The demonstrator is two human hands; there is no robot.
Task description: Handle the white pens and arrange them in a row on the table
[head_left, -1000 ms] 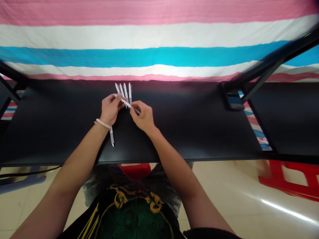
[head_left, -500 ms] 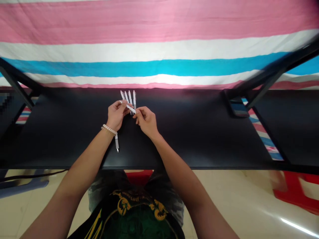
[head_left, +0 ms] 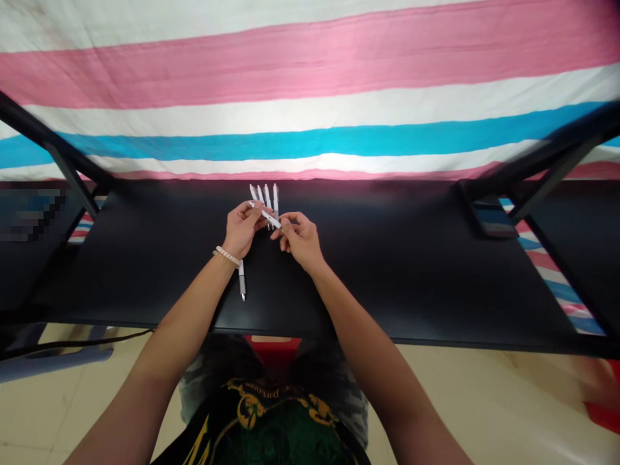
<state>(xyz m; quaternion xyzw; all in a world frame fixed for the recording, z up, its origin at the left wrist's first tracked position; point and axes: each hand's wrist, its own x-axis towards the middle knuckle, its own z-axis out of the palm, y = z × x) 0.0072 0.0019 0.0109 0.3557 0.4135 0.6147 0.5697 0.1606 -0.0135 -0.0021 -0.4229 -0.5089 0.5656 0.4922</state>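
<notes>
My left hand [head_left: 243, 227] grips a white pen [head_left: 265, 216] near its upper end, and the pen slants down to the right. The pen's lower end reaches my right hand [head_left: 300, 239], whose fingers curl around it; I cannot tell whether they grip it. Just above both hands, a row of several white pens [head_left: 264, 197] lies side by side on the black desk [head_left: 411, 278]. A grey-and-white pen [head_left: 241, 281] lies below my left hand, its tip toward me. A beaded bracelet [head_left: 227, 256] circles my left wrist.
A pink, white and blue striped cloth [head_left: 310, 110] hangs behind the desk. Dark metal frame bars [head_left: 547, 155] rise at both sides. A black cable [head_left: 77, 343] runs low on the left, above a tiled floor. A red stool [head_left: 271, 349] shows below the desk.
The whole scene sits lower and further right in view as my head moved. My right hand has eased back toward the pen's lower end, and the left hand still grips the pen.
</notes>
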